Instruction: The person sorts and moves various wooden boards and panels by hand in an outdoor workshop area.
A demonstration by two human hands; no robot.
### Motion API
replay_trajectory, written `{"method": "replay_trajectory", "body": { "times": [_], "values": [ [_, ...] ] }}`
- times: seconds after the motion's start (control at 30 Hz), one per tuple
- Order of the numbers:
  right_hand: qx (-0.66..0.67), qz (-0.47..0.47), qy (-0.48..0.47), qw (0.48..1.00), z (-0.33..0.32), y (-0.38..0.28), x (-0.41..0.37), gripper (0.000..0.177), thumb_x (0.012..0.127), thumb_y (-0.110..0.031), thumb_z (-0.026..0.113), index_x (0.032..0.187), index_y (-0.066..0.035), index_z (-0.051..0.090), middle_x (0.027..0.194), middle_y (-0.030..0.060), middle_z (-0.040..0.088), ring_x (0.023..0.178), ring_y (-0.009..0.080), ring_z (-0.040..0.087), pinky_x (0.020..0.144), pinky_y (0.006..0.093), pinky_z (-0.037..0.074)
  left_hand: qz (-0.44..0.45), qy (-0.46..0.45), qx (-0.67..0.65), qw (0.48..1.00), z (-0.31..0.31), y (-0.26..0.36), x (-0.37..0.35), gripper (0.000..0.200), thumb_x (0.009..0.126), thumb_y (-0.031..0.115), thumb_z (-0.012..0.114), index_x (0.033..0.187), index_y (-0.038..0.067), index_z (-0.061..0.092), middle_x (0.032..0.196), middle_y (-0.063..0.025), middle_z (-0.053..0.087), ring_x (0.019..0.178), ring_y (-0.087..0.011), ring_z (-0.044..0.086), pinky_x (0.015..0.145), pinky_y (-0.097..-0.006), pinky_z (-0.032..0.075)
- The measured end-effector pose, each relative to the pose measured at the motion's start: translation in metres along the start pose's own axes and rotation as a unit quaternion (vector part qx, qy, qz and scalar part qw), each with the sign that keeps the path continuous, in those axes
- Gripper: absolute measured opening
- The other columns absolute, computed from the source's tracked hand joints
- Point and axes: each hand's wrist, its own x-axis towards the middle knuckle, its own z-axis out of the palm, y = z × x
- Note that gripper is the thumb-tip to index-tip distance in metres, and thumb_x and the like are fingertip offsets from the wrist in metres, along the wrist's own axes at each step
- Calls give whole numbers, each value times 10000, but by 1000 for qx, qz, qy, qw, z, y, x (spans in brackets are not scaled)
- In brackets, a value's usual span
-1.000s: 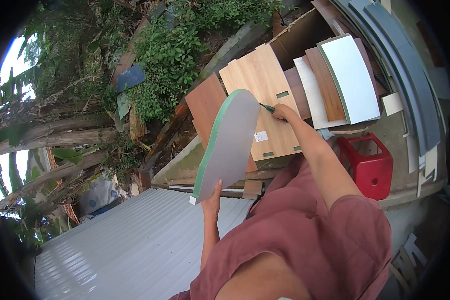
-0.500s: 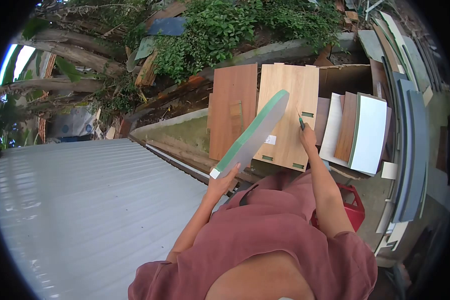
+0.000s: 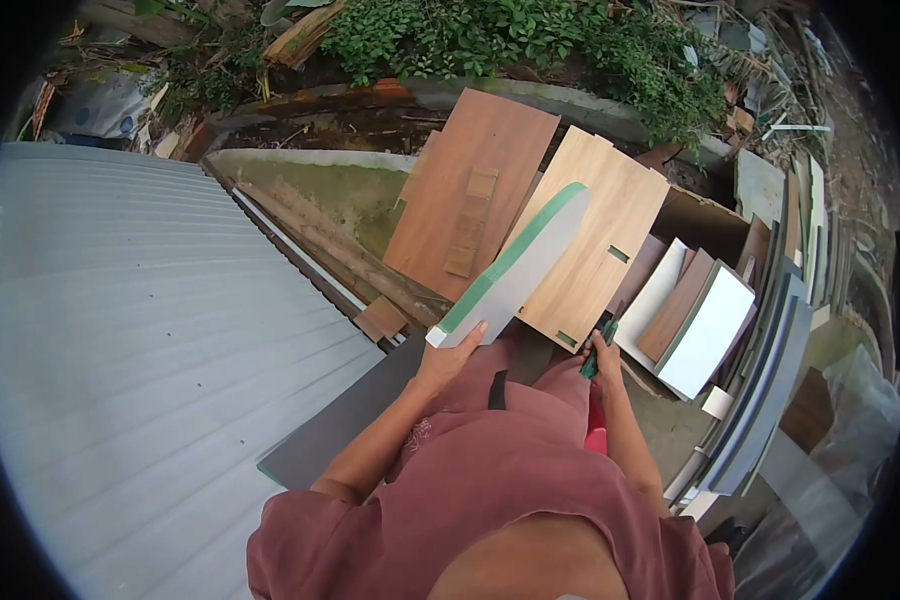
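A grey board with a green edge (image 3: pixel 530 260) is gripped near its lower end by my left hand (image 3: pixel 458 362), and it slants up and to the right over the light wooden panel (image 3: pixel 595 230). My right hand (image 3: pixel 604 358) is closed around a green tool (image 3: pixel 600 350) just off the lower right corner of that panel. The tool's exact form is hard to make out. A reddish-brown panel (image 3: pixel 470 180) lies left of the light one, with a small wooden strip (image 3: pixel 472 225) on it.
Stacked white and brown boards (image 3: pixel 708 330) lie to the right, beside long grey strips (image 3: pixel 770 380). A corrugated metal sheet (image 3: pixel 150 350) fills the left. A dark grey board (image 3: pixel 345 410) lies by my left arm. Leafy plants (image 3: pixel 450 40) grow beyond.
My right hand has moved down off the light panel, toward my body, with the green tool. The view has turned, and the dark grey board now shows. My left hand still holds the green-edged board.
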Motion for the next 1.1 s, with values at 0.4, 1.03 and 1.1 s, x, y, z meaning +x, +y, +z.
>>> {"method": "replay_trajectory", "body": {
  "times": [0.4, 1.03, 1.1],
  "values": [
    [-106, -121, -29, 987, 124, -48, 76, 203, 894, -237, 538, 911, -53, 453, 688, 39, 500, 542, 110, 495, 465, 253, 446, -62, 245, -332, 909, -64, 11, -22, 462, 860, 160, 594, 1210, -95, 432, 1167, -134, 515, 1064, -183, 500, 910, -305, 388],
    [-499, -147, 225, 824, 385, -51, 178, 809, 672, -346, 765, 1237, -35, 277, 1127, 245, 381, 928, 399, 579, 764, 440, 507, -54, 518, -350, 779, -169, -55, -27, 488, 862, 216, 593, 1236, -50, 425, 1209, -113, 492, 1100, -204, 497, 936, -363, 417],
    [-514, -140, 207, 820, 390, -53, 182, 795, 673, -300, 758, 1233, -42, 257, 1102, 238, 382, 924, 395, 582, 762, 427, 510, -44, 503, -369, 780, -176, -64, -4, 485, 857, 208, 601, 1235, -42, 428, 1207, -111, 497, 1104, -205, 496, 937, -362, 417]
  ]
}}
